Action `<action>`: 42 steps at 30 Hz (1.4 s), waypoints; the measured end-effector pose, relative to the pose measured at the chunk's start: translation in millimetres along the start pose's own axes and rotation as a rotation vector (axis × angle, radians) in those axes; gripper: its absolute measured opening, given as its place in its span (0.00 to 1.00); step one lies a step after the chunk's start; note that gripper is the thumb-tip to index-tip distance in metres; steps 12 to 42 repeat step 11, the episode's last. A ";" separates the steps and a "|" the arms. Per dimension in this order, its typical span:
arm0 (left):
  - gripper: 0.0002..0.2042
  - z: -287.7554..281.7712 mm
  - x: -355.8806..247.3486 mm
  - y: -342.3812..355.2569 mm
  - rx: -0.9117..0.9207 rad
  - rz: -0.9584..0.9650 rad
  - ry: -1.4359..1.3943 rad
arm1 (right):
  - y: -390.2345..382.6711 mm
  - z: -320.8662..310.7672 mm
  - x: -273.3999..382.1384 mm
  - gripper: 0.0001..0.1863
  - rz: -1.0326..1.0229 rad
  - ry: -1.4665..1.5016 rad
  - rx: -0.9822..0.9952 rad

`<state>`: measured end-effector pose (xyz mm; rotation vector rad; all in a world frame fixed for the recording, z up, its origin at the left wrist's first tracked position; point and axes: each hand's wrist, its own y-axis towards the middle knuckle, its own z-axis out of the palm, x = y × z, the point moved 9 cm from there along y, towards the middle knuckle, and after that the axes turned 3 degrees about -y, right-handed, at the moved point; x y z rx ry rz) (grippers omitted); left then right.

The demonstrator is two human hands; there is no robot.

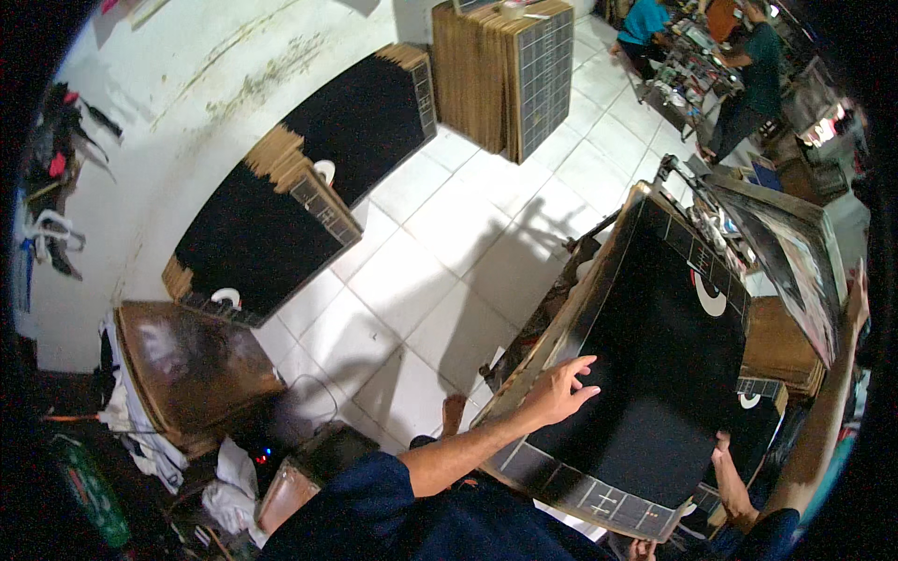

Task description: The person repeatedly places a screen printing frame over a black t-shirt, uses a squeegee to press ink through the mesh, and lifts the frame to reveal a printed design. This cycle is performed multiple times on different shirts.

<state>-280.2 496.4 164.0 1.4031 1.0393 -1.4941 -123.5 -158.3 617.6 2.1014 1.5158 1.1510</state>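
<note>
My left hand (pixel 561 391) hovers over the large black sheet (pixel 645 346), its fingers loosely bent and apart, with nothing in them. The sheet has a printed grid border and a white ring shape (pixel 710 297) near its far edge. It lies on a worktable, over a thick light-edged board (pixel 561 346). On the far right my right hand (pixel 856 297) holds the outer edge of a framed screen (pixel 795 248), which is tilted up beside the sheet. A bare hand or foot (pixel 723 463) shows at the sheet's right edge; whose it is I cannot tell.
Black printed sheets in fanned stacks (pixel 253 234) lean along the wall at left. A tall sheet stack (pixel 505 79) stands on the white tiled floor (pixel 412 262). A brown padded chair (pixel 192 365) is at lower left. Two people (pixel 748 75) work at a cluttered table at back right.
</note>
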 end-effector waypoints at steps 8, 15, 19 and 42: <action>0.31 49.0 -24.2 9.8 0.178 -0.034 0.095 | -53.7 18.7 49.9 0.35 0.151 -0.121 0.061; 0.31 62.1 -30.6 18.5 0.253 -0.024 0.123 | -97.1 10.1 106.8 0.32 0.150 -0.280 -0.058; 0.31 62.1 -30.6 18.5 0.253 -0.024 0.123 | -97.1 10.1 106.8 0.32 0.150 -0.280 -0.058; 0.31 62.1 -30.6 18.5 0.253 -0.024 0.123 | -97.1 10.1 106.8 0.32 0.150 -0.280 -0.058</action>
